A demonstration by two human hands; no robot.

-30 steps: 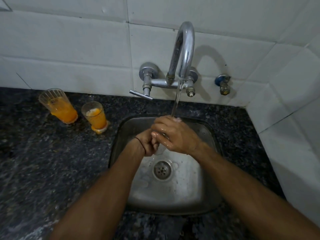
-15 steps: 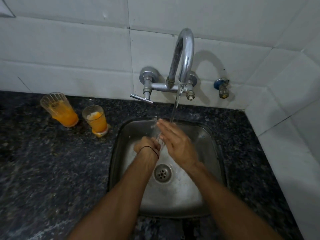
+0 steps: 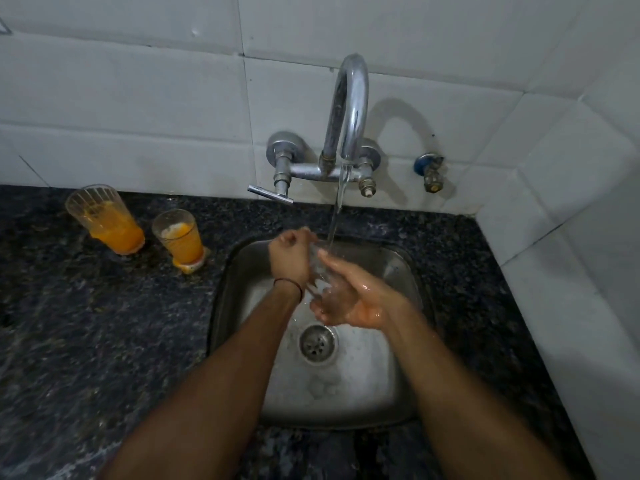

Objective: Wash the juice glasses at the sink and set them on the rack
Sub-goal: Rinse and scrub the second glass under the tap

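- Two bare forearms reach in from the bottom edge and meet over a steel sink [image 3: 242,271] set into a dark speckled counter [image 3: 86,341].
- Nearest in the basin lies the round drain [image 3: 318,342], with wet metal around it.
- Just above the drain, the right hand [image 3: 353,303] is turned palm up, its fingers loosely curved beneath and around the lower end of a clear glass [image 3: 320,271]; the skin shines with water.
- That glass is held above the basin between both hands, tilted, its outline hard to follow because it is transparent and wet.
- Over its upper end the left hand [image 3: 291,258] is curled, fingers bent around or into the rim; which of the two I cannot tell. A thin dark band circles that wrist.
- A stream of water [image 3: 337,216] falls from the faucet [image 3: 349,109] and lands at the glass by the right fingertips.
- Farther left on the counter stand two juice glasses with orange liquid: a small one [image 3: 178,239] near the sink and a taller ribbed one [image 3: 105,220] beside it, both upright.
- Behind everything rises a white tiled wall [image 3: 138,98], with a small blue-capped valve [image 3: 429,171] right of the faucet.
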